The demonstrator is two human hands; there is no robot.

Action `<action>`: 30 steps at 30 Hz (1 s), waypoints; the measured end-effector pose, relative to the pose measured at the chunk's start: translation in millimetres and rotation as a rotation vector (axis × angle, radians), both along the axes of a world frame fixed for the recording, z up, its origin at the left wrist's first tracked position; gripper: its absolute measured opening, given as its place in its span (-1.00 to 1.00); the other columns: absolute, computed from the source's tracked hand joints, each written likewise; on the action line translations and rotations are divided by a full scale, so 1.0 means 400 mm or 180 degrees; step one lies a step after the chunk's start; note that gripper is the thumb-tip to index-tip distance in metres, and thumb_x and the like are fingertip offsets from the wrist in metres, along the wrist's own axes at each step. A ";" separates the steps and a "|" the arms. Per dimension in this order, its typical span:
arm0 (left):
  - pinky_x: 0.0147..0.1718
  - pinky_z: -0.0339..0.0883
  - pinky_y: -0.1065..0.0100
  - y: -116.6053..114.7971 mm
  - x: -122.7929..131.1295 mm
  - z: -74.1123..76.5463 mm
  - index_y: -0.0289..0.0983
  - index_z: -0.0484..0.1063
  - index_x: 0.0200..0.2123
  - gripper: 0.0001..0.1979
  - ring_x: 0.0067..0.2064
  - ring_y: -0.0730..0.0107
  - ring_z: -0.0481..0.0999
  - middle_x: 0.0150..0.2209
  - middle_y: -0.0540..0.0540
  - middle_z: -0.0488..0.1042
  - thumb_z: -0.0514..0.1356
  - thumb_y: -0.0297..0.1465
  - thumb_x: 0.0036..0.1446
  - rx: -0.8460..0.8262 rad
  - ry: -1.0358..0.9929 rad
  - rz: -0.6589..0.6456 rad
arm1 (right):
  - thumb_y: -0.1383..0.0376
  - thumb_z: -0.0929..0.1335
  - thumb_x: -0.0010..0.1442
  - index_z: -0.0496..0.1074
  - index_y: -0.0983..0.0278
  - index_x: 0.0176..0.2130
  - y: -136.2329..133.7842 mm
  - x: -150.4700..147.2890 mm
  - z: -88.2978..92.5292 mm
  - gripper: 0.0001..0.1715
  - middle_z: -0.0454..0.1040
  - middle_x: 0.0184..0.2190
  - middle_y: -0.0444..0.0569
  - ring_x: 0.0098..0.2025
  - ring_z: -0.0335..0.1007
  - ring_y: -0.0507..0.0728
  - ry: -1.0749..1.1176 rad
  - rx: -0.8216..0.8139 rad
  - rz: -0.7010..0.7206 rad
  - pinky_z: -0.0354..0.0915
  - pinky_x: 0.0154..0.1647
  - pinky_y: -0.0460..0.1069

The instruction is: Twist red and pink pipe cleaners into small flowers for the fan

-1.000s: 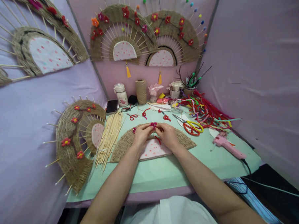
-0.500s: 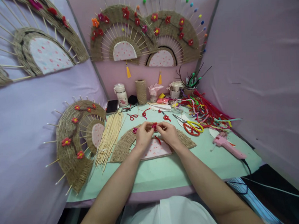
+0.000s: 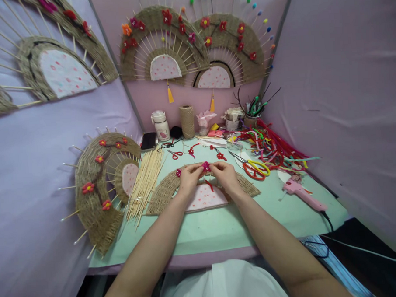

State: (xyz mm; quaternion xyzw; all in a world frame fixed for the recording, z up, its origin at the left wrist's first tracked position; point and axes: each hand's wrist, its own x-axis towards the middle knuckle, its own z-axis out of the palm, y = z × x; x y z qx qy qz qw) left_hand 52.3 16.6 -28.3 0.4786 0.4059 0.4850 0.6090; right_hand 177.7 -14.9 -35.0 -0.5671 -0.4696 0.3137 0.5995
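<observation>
On the table a woven twine fan (image 3: 163,190) with a spotted pale half-round centre (image 3: 205,198) lies in front of me. Over its upper band, my left hand (image 3: 190,178) and my right hand (image 3: 224,175) face each other with fingertips pinched. Between them is a small magenta fuzzy-wire flower (image 3: 206,166), gripped from both sides. Whether it touches the fan is hard to see. Another magenta flower (image 3: 178,172) sits on the band left of my left hand. Below the fingers, a short red fuzzy stem (image 3: 209,185) lies over the fan's centre.
Thin sticks (image 3: 145,181) lie left, beside a leaning decorated fan (image 3: 98,188). Red-and-yellow scissors (image 3: 254,168), a pink glue gun (image 3: 303,194) with a cord, and tangled pipe cleaners (image 3: 270,145) lie right. Small red scissors (image 3: 175,154) and a twine spool (image 3: 187,122) stand farther back.
The flower between my fingertips looked red before and shows magenta now. My fingers have shifted slightly around it; both hands stay over the fan's upper band.
</observation>
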 end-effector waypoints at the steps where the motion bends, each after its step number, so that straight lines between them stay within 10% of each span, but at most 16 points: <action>1: -0.25 0.39 0.32 0.001 0.000 -0.002 -0.37 0.51 -0.37 -0.74 -0.35 0.39 0.52 -0.36 -0.16 0.56 0.32 -0.33 -0.18 0.0037 -0.0025 0.0027 | 0.16 0.35 -0.02 0.49 0.33 -0.44 0.000 -0.001 0.000 -0.73 0.53 -0.46 -0.03 -0.40 0.40 0.09 -0.0042 0.0007 0.0030 0.30 -0.35 -0.05; 13: -0.27 0.33 0.35 0.017 -0.010 -0.034 -0.32 0.50 -0.41 -0.84 -0.35 0.36 0.49 -0.40 -0.13 0.54 0.25 -0.36 -0.09 0.0887 0.0719 0.0127 | 0.23 0.33 -0.05 0.47 0.33 -0.42 0.005 0.000 -0.014 -0.78 0.54 -0.45 0.01 -0.37 0.44 0.14 -0.0115 -0.0099 0.0253 0.34 -0.35 -0.02; 30: -0.26 0.20 0.33 -0.005 -0.031 0.016 -0.22 0.31 -0.65 -0.83 -0.39 0.28 0.33 -0.55 -0.06 0.38 0.12 -0.59 -0.16 0.1817 0.1922 -0.0136 | 0.33 0.28 -0.13 0.40 0.32 -0.56 -0.011 0.000 0.012 -0.88 0.41 -0.60 -0.15 -0.53 0.25 0.00 -0.0909 -0.0250 0.0547 0.15 -0.50 -0.12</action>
